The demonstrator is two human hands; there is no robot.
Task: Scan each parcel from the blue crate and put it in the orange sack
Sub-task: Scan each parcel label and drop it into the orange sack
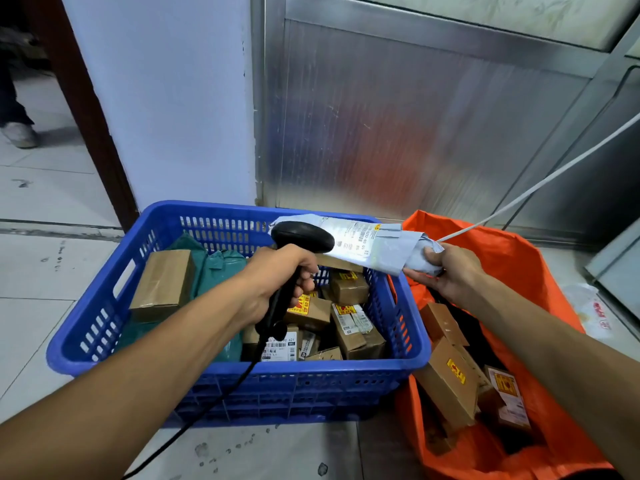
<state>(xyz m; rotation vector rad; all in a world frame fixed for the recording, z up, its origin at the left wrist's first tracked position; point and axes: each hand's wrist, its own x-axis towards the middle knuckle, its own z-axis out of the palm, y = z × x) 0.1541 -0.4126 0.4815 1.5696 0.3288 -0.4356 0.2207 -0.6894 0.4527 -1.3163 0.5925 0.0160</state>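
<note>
Left hand: the left hand (277,282) is clenched around the grip of a black handheld barcode scanner (300,239), whose head points right at the parcel.
Right hand: the right hand (446,271) pinches the right end of a grey plastic mailer parcel (374,245) with a white label.
Parcel place: held above the far right corner of the blue plastic crate (138,348), just left of the orange sack (519,258).
Crate contents: brown cardboard boxes (162,284) and green bags (221,271).
Sack contents: more cardboard boxes.
</note>
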